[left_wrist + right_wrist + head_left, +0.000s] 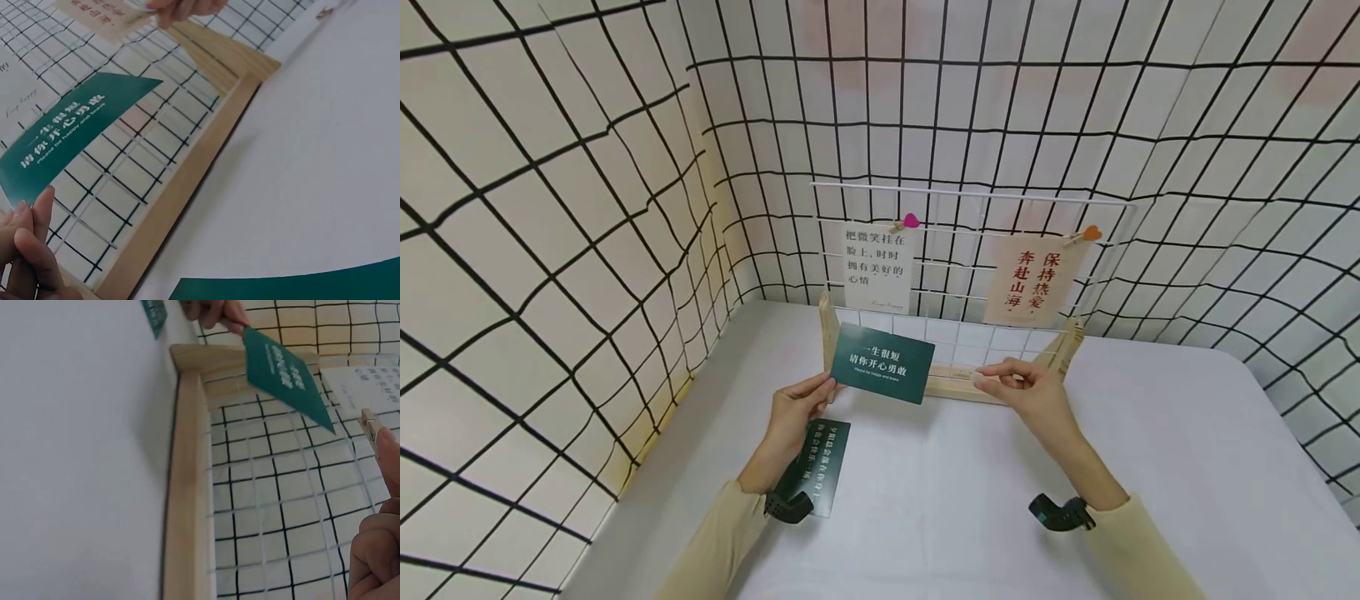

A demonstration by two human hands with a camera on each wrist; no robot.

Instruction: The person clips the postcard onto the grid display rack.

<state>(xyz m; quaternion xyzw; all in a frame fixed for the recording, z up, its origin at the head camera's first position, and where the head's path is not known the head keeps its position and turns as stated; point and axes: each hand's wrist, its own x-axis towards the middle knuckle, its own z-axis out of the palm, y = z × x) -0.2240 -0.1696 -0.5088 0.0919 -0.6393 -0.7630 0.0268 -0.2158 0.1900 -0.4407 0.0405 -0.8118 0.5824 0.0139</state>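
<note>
My left hand (pixel 792 418) pinches a dark green card (pixel 883 363) with white lettering by its lower left corner. The card is tilted in the air before a white wire grid rack (pixel 947 333) on a wooden stand. In my right hand (pixel 1033 393) a small wooden clothespin (pixel 370 425) is held between thumb and fingers, its tip pointing toward the card. The right wrist view shows a gap between clothespin and card. A second green card (pixel 826 467) lies on the table under my left forearm, which partly covers it.
On the rack hang a white card (pixel 880 271) under a pink heart clip (pixel 912 221) and a pinkish card (pixel 1026 287) under an orange heart clip (pixel 1092 233). The rack's wooden base (pixel 181 187) rests on the white table (pixel 925 517). Black mesh (pixel 550 250) surrounds the table.
</note>
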